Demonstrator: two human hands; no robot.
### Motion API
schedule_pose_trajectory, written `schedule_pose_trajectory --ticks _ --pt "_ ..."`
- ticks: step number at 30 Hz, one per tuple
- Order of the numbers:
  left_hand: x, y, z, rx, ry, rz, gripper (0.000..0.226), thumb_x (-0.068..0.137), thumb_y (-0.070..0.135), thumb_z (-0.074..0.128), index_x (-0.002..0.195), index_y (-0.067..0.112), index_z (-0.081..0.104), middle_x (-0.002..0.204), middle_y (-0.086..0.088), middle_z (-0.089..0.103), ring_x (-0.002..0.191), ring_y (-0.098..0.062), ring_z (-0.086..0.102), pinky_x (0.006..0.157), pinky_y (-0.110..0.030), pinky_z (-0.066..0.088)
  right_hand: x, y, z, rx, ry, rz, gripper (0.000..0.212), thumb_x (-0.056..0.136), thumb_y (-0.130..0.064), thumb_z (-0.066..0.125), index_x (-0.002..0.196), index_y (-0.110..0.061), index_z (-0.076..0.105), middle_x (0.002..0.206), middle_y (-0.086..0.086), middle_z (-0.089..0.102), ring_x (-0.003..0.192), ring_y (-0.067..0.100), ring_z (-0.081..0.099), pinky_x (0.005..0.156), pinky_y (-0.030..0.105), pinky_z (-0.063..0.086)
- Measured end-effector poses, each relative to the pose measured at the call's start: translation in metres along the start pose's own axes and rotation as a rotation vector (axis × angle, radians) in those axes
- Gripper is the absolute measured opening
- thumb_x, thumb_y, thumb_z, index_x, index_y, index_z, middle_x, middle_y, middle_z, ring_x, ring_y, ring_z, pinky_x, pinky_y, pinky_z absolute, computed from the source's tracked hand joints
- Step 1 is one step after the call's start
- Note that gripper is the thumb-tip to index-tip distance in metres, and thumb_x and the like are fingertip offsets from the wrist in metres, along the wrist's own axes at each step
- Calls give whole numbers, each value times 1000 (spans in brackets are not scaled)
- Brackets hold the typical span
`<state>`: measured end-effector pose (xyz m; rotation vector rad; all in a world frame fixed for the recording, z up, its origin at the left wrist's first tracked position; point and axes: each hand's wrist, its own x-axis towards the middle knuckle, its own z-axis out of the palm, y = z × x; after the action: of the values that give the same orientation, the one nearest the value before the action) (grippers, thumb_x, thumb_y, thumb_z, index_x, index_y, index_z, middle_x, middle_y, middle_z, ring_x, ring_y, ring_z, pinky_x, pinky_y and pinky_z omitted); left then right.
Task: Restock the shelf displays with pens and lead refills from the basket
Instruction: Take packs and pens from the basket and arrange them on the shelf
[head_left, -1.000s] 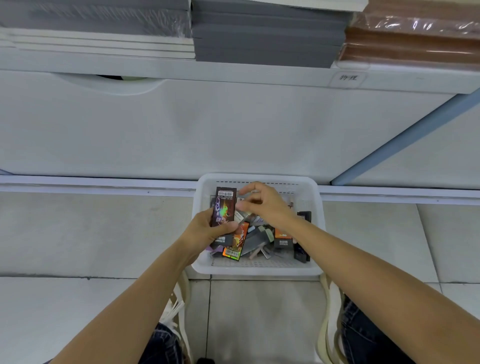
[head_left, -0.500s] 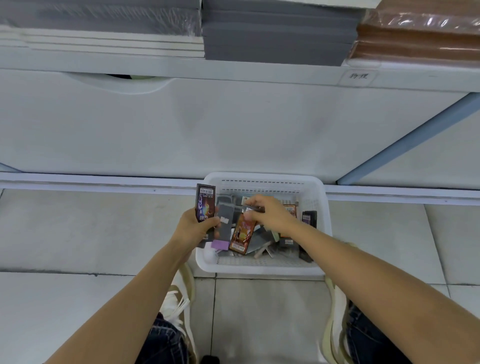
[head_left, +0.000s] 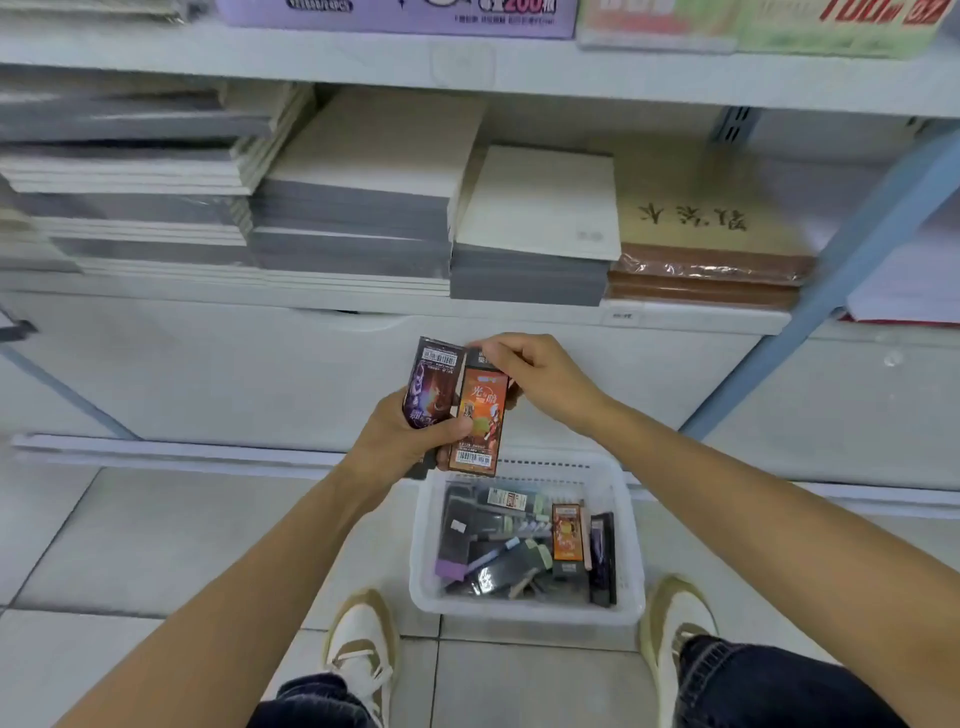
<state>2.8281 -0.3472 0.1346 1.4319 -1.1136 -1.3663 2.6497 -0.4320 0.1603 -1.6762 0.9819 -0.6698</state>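
A white plastic basket (head_left: 631, 530) stands on the tiled floor between my feet, holding several dark and orange packs of pens and refills. My left hand (head_left: 402, 441) grips a small stack of packs above the basket: a dark purple pack (head_left: 431, 384) and an orange pack (head_left: 480, 421) in front. My right hand (head_left: 540, 376) pinches the top edge of the stack beside the orange pack. Both hands are raised in front of the white base panel of the shelf unit.
The shelf (head_left: 675, 312) above the panel carries stacks of grey and white notebooks (head_left: 353, 218) and brown wrapped pads (head_left: 711, 270). A blue upright (head_left: 831, 270) slants at the right. Boxed goods sit on the upper shelf. My shoes (head_left: 363, 644) flank the basket.
Both hands have risen out of the basket with the packs. The orange pack has joined the purple one in my left hand. My view has tilted up to show the shelves.
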Motion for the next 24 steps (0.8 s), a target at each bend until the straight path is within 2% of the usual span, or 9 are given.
schedule_pose_trajectory --ticks 2,4,6,8,11,15,18,21,24 --pt "-14 33 -8 -37 -3 101 29 63 29 86 89 25 73 90 -14 73 75 -25 66 70 -40 59 -4 -37 -9 14 -52 -53 26 99 -17 52 121 -8 63 90 11 68 68 8 60 54 22 50" --pt "-27 64 -15 -31 -13 156 22 69 32 80 87 23 72 84 -13 73 68 -23 65 61 -35 59 -8 -71 -17 18 -58 -100 31 95 -14 58 126 -9 60 96 16 67 70 8 61 56 21 50" --pt "-36 95 -22 -14 -19 179 20 84 35 70 90 16 67 72 -8 70 56 -17 62 51 -26 53 -11 -104 -24 21 -20 -154 33 93 -13 61 126 -11 60 101 20 67 74 11 63 62 27 53" --pt "-41 125 -27 -82 12 190 18 95 27 56 94 9 61 66 -6 66 48 -17 58 49 -24 51 -12 -140 -31 17 41 -226 30 92 -14 63 122 -15 61 95 19 68 76 16 63 68 35 53" --pt "-48 170 -33 -195 79 248 21 95 19 45 96 6 62 67 -10 64 46 -19 58 49 -27 53 -11 -194 -44 40 131 -371 24 92 -11 62 115 -15 62 87 15 66 71 16 62 67 30 54" --pt "-49 211 -45 -163 131 451 21 100 25 48 104 9 61 77 -7 72 58 -18 66 63 -35 59 -7 -256 -66 -15 259 -531 19 94 -10 60 113 -10 59 96 12 67 84 21 66 74 34 57" --pt "-50 233 -53 -132 143 554 18 100 27 50 108 15 61 95 -7 75 74 -18 71 61 -29 57 0 -294 -82 -95 351 -641 19 95 -7 57 114 -8 55 92 11 64 84 20 64 71 32 58" --pt "-49 247 -58 -152 178 573 17 98 30 55 108 16 59 98 -5 75 80 -19 73 57 -25 55 12 -319 -95 -195 440 -689 21 94 -3 55 115 -1 53 93 14 59 84 21 61 66 27 59" --pt "-45 253 -65 -166 238 562 26 96 30 57 114 11 58 94 -4 76 80 -19 73 60 -28 56 27 -328 -100 -312 447 -682 19 93 -4 56 112 0 55 92 10 60 88 28 62 76 40 59"
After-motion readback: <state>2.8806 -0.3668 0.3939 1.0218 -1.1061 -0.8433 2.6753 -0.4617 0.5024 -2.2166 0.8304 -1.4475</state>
